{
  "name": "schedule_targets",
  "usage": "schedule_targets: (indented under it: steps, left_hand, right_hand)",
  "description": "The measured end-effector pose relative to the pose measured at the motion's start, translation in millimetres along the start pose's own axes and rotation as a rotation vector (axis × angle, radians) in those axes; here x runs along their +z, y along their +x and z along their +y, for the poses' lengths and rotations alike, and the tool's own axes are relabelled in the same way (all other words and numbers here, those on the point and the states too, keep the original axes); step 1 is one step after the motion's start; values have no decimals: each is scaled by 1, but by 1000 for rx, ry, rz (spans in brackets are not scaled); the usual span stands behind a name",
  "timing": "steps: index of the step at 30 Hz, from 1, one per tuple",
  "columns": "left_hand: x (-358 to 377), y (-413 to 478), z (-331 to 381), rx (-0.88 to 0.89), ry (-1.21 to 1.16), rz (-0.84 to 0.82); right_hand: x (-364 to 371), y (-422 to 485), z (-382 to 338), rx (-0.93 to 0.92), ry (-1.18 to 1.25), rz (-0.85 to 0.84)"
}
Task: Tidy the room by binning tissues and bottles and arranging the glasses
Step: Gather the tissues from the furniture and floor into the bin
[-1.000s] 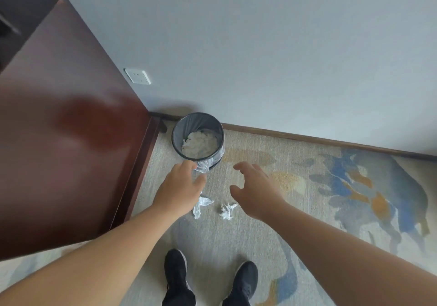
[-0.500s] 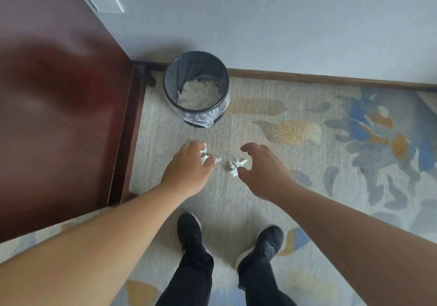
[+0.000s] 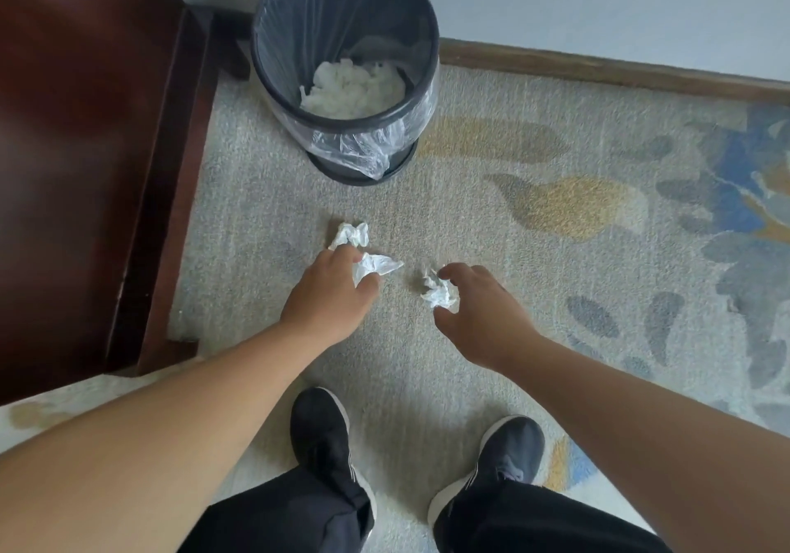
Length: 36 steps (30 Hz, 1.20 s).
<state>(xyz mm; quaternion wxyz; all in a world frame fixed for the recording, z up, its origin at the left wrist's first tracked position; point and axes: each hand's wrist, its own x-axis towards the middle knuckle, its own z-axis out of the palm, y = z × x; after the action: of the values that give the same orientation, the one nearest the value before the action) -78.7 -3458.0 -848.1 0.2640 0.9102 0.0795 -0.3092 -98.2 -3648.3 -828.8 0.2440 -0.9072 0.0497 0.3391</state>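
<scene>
On the patterned carpet (image 3: 491, 159) before the lined black bin (image 3: 333, 9) — white tissues (image 3: 352, 86) lying in its bottom — the left hand (image 3: 331, 291) pinches a crumpled tissue (image 3: 374, 265) while the right hand (image 3: 483, 309) curls forefinger and thumb round a smaller tissue ball (image 3: 436, 289).

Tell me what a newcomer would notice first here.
Two hands reach low over the carpet: the left hand grips a crumpled tissue, the right hand curls round a second tissue. Just beyond stands a lined dark bin holding white paper, beside a wooden cabinet.
</scene>
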Motion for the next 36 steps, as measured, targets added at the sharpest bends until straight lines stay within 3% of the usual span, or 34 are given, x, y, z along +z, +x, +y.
schedule_targets:
  steps: [15, 26, 36]
  left_hand:
    - [78, 98, -49, 55, 154, 24]
    - [89, 115, -71, 94, 214, 37]
    - [116, 123, -89, 208, 491, -42]
  right_hand:
    - [64, 107, 52, -78, -11, -1]
    - [79, 129, 65, -114, -37, 21]
    - [94, 137, 83, -95, -47, 27]
